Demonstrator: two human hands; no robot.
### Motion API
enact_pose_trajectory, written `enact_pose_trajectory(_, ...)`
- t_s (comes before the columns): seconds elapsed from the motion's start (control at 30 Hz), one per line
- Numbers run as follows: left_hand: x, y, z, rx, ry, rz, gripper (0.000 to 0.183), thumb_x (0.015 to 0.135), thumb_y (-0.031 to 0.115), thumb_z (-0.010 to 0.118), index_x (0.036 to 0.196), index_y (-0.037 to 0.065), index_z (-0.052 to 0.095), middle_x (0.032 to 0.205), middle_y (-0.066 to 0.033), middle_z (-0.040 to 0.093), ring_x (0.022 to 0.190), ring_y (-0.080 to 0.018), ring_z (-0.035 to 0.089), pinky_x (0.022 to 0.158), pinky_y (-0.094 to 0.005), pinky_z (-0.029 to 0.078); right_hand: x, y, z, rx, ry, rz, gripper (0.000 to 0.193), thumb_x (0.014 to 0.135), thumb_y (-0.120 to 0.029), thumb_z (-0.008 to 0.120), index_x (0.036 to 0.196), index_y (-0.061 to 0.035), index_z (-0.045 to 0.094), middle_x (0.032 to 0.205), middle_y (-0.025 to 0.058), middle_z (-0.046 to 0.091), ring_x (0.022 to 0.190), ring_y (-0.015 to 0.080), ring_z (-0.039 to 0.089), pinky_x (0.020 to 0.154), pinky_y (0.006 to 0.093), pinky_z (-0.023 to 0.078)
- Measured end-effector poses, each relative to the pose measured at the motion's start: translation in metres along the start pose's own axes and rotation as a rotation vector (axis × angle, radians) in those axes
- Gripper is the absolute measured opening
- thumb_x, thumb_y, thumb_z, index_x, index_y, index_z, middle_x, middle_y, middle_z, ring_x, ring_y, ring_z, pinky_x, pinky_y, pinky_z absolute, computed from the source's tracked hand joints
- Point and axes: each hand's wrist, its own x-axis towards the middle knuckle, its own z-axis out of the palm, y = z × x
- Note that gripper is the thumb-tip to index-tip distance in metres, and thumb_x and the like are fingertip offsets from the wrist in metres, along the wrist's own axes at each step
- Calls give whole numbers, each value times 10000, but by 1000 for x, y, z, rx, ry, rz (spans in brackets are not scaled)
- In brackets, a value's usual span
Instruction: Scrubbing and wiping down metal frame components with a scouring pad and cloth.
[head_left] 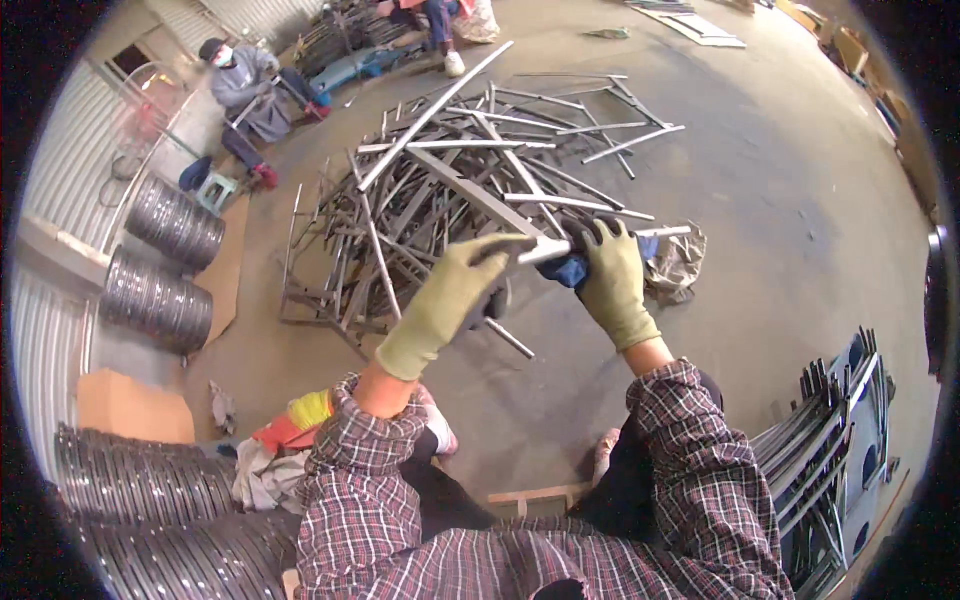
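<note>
My right hand (612,280), in an olive glove with dark fingertips, is closed around a bright metal tube (542,251). A blue cloth (566,270) is bunched beneath its fingers. The tube seems to run through the grip and come out on the right. My left hand (440,300), gloved alike, has its upper fingers stretched toward the tube's left end, with dark lower fingers spread below. Whether it touches the tube I cannot tell. Just beyond both hands lies a large tangled pile of metal tubes (430,205), with a wide grey bar (470,187) slanting toward my right hand.
A crumpled beige sack (680,262) lies right of the pile. Long tubes (820,440) are stacked at the right. Coiled black bundles (155,305) and a cardboard box (135,405) line the left. A seated person (245,95) is at the far left, another at the back.
</note>
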Motion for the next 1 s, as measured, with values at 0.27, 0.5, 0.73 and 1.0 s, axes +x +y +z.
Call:
enact_pose_trajectory(0.27,20,-37,-74,841,716,231,295,899,220,614,1164,91,629,1113,-168,643,1007,-341,621,848,-401,501,-16,4,16,63,-187,-37,184,699,-84,625,874,-130,658,898,77,615,914,308,575,747,418,473)
enact_pose_trajectory(0.5,111,-91,-164,1528,722,-302,463,811,424,686,1131,97,613,1166,-134,622,1098,-314,594,877,-436,504,-33,-2,25,16,-318,-59,208,685,-102,645,892,-127,642,926,87,607,945,306,569,754,423,479)
enact_pose_trajectory(0.73,146,-111,-180,1341,753,-280,342,867,426,618,958,103,681,895,-146,703,848,-338,687,700,-467,533,-29,-2,32,48,-302,-16,178,708,-114,632,882,-139,657,907,76,628,909,296,586,744,419,480)
enact_pose_trajectory(1.0,100,-138,-167,1259,772,-193,345,861,376,645,1047,87,661,812,-185,683,767,-383,667,652,-487,516,-24,29,62,-51,-254,238,194,701,-113,657,894,-115,674,916,106,644,919,326,595,806,417,495)
